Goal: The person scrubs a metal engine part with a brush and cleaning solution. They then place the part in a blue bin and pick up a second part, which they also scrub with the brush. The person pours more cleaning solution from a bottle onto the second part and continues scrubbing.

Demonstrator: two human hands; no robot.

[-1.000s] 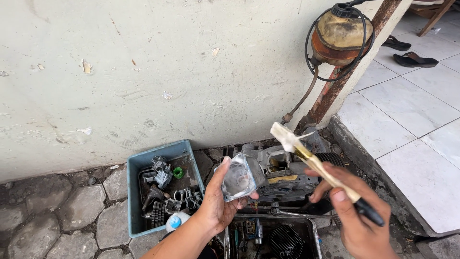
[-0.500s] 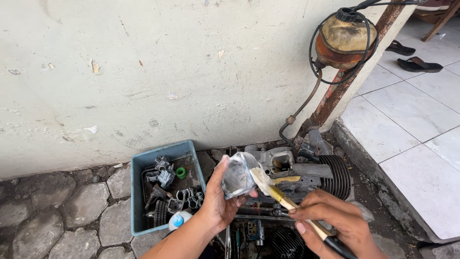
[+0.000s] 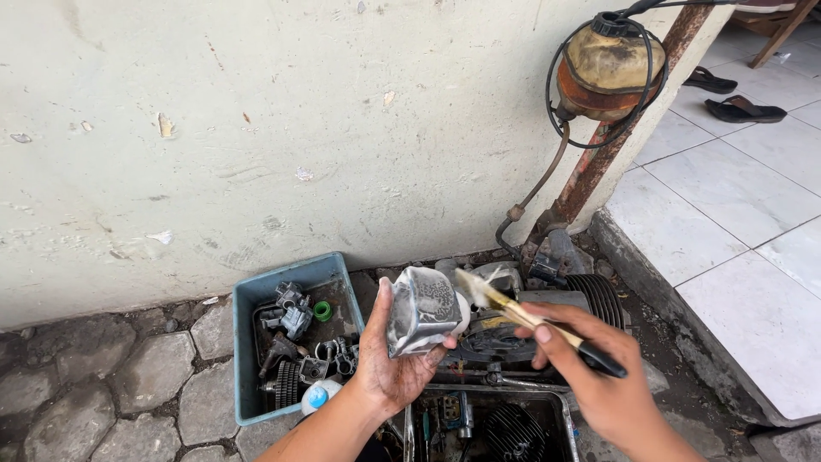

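Note:
My left hand [image 3: 389,364] grips a grey metal engine part [image 3: 421,310], wet and soapy, held upright in front of me. In my right hand [image 3: 594,376] is a paintbrush [image 3: 530,321] with a pale wooden handle and a black end; its bristles touch the right side of the metal part. Both hands hover over a dirty engine block [image 3: 530,321] with cooling fins [image 3: 590,295] lying on the ground.
A blue plastic tub [image 3: 248,299] of small metal parts stands at the left on stone pavers. A metal tray [image 3: 487,428] with parts sits below my hands. A rusty fuel tank [image 3: 609,64] hangs on a post by the wall. White tiles and sandals [image 3: 740,109] lie to the right.
My right hand has brought the brush down from a raised position until its bristles meet the metal part. My left hand has kept the part in about the same place.

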